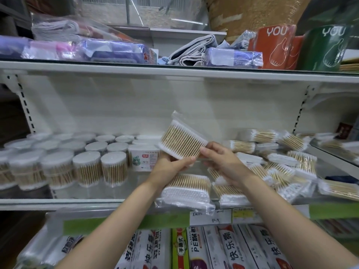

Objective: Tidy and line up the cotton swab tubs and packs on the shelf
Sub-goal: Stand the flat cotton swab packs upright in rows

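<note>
Both hands up at mid-shelf, sharing one clear plastic pack of wooden-stick cotton swabs (181, 141). Left hand (171, 164) under the pack's lower edge, fingers curled round it; right hand (221, 160) pinching the lower right corner between thumb and fingertips. Pack held clear of the white shelf board (58, 201), tilted, long axis running from upper left down to lower right, sticks lying across that axis. Directly below the held pack, a second flat pack of the same swabs (185, 191) lying at the shelf's front edge, roughly square to it. Right of the held pack, a loose heap of further swab packs (279, 162), skewed every way, some overlapping. Left of the held pack, round clear tubs of swabs with white lids (85, 167) standing upright in fairly even rows, plus one white printed tub (142, 156) just beside the left hand. Judgement: mid-carry, placement not yet made; likely needs turning level and square before setting down on or beside the front pack. Left hand nearer that spot, right hand nearer the heap.
</note>
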Tool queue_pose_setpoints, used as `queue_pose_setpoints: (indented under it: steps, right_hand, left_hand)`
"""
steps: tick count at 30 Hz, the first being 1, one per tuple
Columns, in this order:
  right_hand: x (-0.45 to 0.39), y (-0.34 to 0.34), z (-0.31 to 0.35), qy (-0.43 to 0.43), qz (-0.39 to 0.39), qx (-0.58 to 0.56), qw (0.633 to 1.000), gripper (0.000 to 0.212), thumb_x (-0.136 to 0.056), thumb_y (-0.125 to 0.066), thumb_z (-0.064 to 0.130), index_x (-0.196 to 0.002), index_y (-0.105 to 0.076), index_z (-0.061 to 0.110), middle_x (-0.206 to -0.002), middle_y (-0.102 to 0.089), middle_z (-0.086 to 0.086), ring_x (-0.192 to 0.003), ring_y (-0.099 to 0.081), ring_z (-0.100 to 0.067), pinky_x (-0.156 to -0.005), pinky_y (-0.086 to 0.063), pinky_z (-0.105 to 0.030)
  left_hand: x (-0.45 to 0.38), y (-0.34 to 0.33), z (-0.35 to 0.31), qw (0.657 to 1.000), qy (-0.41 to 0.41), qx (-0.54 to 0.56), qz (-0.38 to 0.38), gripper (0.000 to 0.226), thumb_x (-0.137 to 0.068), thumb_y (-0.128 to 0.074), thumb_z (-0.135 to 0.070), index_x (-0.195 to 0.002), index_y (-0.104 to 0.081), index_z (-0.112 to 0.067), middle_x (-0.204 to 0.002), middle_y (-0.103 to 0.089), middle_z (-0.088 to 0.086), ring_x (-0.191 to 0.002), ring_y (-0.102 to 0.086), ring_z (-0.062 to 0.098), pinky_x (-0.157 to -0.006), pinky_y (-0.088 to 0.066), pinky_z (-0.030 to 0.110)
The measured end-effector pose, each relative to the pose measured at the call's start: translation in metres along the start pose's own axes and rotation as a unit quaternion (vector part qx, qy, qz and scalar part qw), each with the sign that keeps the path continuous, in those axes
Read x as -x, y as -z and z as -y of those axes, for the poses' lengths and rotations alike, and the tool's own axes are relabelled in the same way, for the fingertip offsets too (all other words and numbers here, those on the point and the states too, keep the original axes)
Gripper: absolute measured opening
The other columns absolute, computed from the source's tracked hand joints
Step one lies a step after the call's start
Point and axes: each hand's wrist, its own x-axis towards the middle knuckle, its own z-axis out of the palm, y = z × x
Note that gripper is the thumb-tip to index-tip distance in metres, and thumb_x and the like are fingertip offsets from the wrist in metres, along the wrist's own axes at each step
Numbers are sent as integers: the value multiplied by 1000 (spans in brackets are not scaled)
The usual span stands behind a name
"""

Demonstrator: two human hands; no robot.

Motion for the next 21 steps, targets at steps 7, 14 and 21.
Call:
queue_pose_setpoints:
  steps: [7, 14, 21]
  right_hand:
    - [-2, 1, -3, 10, -79, -67, 995, 7, -94, -51, 17, -90, -54, 12, -91, -67, -4, -84, -64, -14, -68, -53, -26]
    - [0, 0, -3, 4, -49, -18, 999, 15, -93, -53, 23, -100, -62, 12, -93, -71, 3, -89, -66, -10, -74, -53, -24]
    - [0, -1, -2, 5, -67, -17, 998, 5, -95, -51, 17, -96, -55, 15, -94, -66, -2, -86, -63, -13, -71, -49, -23]
  left_hand:
    - [0, 2, -1, 996, -3, 59, -62, 49, -77, -63, -42, -111, -55, -9, -106, -66, 11, -94, -64, 25, -83, -53, 33]
    - [-3, 3, 1, 991, -18, 75, -109, 34, -88, -60, -30, -109, -54, -4, -110, -63, 16, -92, -62, 25, -82, -54, 30]
    - [-3, 0, 9, 970, -96, -126, -185, 33, -86, -61, -43, -104, -53, -15, -102, -59, 2, -88, -58, 16, -76, -50, 26]
